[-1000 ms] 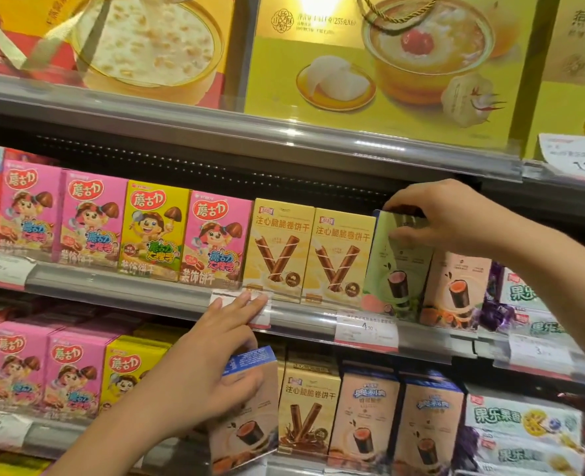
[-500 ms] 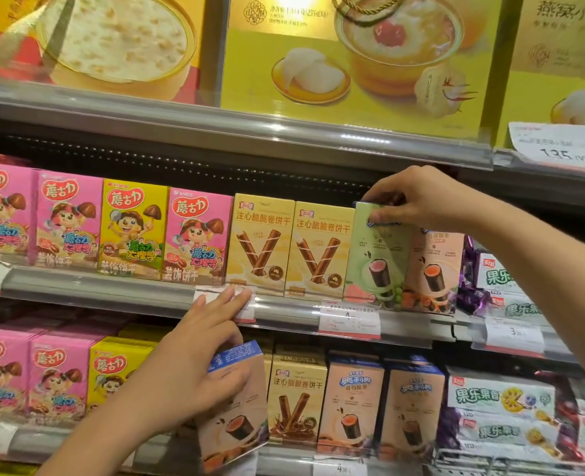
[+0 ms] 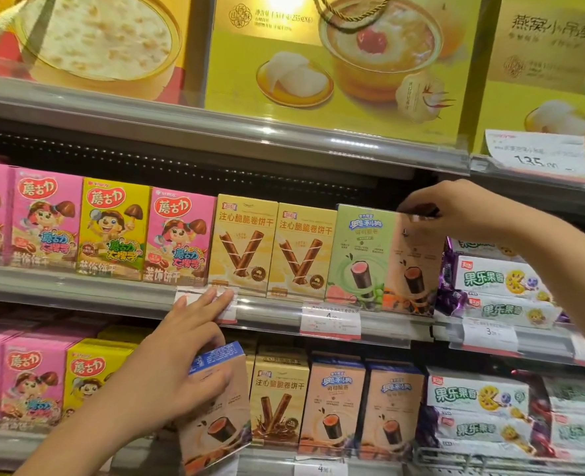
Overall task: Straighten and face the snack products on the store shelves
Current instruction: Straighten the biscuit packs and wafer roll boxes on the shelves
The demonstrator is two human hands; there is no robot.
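My right hand (image 3: 455, 209) pinches the top edge of a peach-coloured wafer-roll box (image 3: 412, 269) on the middle shelf, beside a green wafer-roll box (image 3: 361, 255) that faces front. My left hand (image 3: 177, 359) grips a tilted peach box with a blue top (image 3: 222, 417) in front of the lower shelf, while its fingertips touch the price tag (image 3: 225, 314) on the middle shelf rail. Two yellow biscuit-roll boxes (image 3: 273, 249) stand upright to the left of the green box.
Pink and yellow mushroom-biscuit boxes (image 3: 112, 228) line the middle shelf's left side and the lower shelf. White fruit-biscuit packs (image 3: 500, 280) are stacked on the right. Large yellow gift boxes (image 3: 335, 63) fill the top shelf. The lower shelf holds more peach boxes (image 3: 363, 407).
My right hand has moved right, from the green box's top to the peach box's top edge. The green box now stands squarely facing front. My left hand holds its box as before.
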